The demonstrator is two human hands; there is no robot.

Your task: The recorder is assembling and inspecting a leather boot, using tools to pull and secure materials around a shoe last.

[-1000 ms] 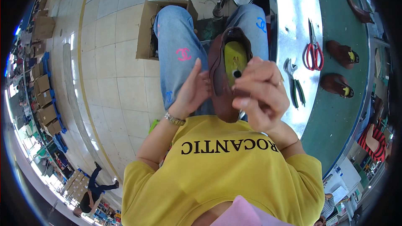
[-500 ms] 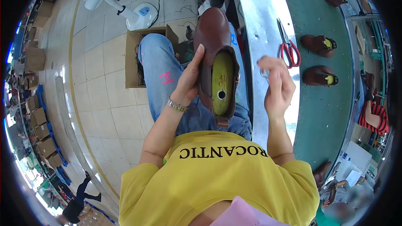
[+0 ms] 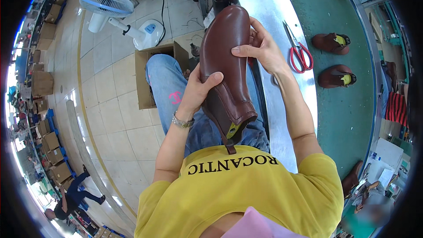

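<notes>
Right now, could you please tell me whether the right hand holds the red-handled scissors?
No, the scissors lie on the metal bench, and the right hand holds the brown boot.

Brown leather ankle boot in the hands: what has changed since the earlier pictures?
The brown leather ankle boot has turned from toe toward the yellow fabric T-shirt to toe away, its opening now tipped toward the shirt. The right hand, off it half a second ago, now grasps its right side; the left hand keeps holding its left side. The red-handled metal scissors stay put.
</notes>
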